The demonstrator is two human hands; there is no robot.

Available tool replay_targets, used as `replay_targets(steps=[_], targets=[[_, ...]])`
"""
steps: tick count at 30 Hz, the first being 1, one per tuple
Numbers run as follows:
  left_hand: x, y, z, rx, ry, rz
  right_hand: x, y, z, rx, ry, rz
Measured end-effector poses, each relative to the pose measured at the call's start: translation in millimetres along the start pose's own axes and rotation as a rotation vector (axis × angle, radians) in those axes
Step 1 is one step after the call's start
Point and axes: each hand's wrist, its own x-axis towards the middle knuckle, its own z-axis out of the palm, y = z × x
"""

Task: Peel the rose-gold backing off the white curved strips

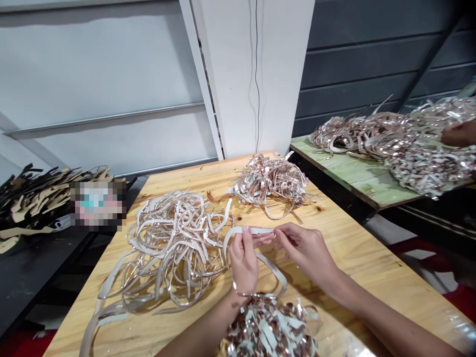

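Observation:
A pale strip (pixel 256 230) with a shiny rose-gold side runs between my two hands above the wooden table. My left hand (pixel 244 255) holds it with the thumb pressed on top and the fingers beneath. At the strip's right end, my right hand (pixel 303 245) pinches with thumb and fingertips. Left of my hands lies a tangled heap of long white and rose-gold strips (pixel 178 248). Close to my body, under my left wrist, is a pile of short cut pieces (pixel 275 327). Behind my hands sits a bundle of shiny strips (pixel 271 181).
A light wooden table (pixel 349 243) spans the middle. On the right, a greenish table (pixel 357 186) carries more shiny strips (pixel 420 139), with another person's hand (pixel 459 134) beside them. A dark table (pixel 37 277) at left holds black and tan strips (pixel 44 193).

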Motion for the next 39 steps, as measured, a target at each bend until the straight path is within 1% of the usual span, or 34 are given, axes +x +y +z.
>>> replay_targets(steps=[4, 7, 9, 10, 11, 13, 15, 17, 19, 21, 24, 27, 29, 31, 33, 35, 39], targets=[[-1, -4, -1.3, 0.180, 0.045, 0.059, -1, 2, 0, -0.232, 0.108, -0.128], [-1, -1, 1.4, 0.315, 0.031, 0.094, -2, 3, 0, -0.438, 0.237, -0.221], [-1, 5, 4.6, 0.342, 0.019, 0.112, -1, 2, -1, -0.489, 0.294, -0.234], [-1, 7, 6.1, 0.333, 0.017, 0.117, -1, 1, -1, -0.471, 0.301, -0.213], [-2, 10, 7.5, 0.314, 0.020, 0.116, 0, -1, -2, -0.426, 0.297, -0.177], [-2, 13, 9.3, 0.259, 0.022, 0.085, 1, -4, -3, -0.261, 0.269, -0.072], [-1, 12, 9.6, 0.202, 0.007, 0.017, 3, -6, -4, -0.016, 0.221, 0.053], [1, 8, 8.7, 0.158, -0.017, -0.079, 5, -6, -5, 0.237, 0.160, 0.157], [3, 4, 7.3, 0.180, -0.052, -0.145, 7, -7, -7, 0.421, 0.094, 0.184], [4, 1, 5.6, 0.287, -0.095, -0.138, 7, -8, -9, 0.516, 0.033, 0.149], [1, 0, 3.5, 0.420, -0.175, -0.040, 4, -9, -8, 0.564, -0.059, 0.092], [-4, 6, 1.3, 0.424, -0.241, 0.115, -1, -11, -6, 0.521, -0.141, 0.052], [-6, 11, -0.7, 0.398, -0.328, 0.196, -4, -11, -5, 0.445, -0.168, 0.001], [-8, 15, -2.7, 0.379, -0.439, 0.231, -6, -12, -6, 0.371, -0.174, -0.055], [-8, 17, -4.1, 0.377, -0.508, 0.244, -6, -13, -7, 0.335, -0.171, -0.079], [-7, 17, -4.3, 0.370, -0.530, 0.246, -6, -14, -8, 0.343, -0.168, -0.070], [-6, 14, -2.4, 0.330, -0.522, 0.252, -5, -14, -7, 0.415, -0.141, -0.017]])
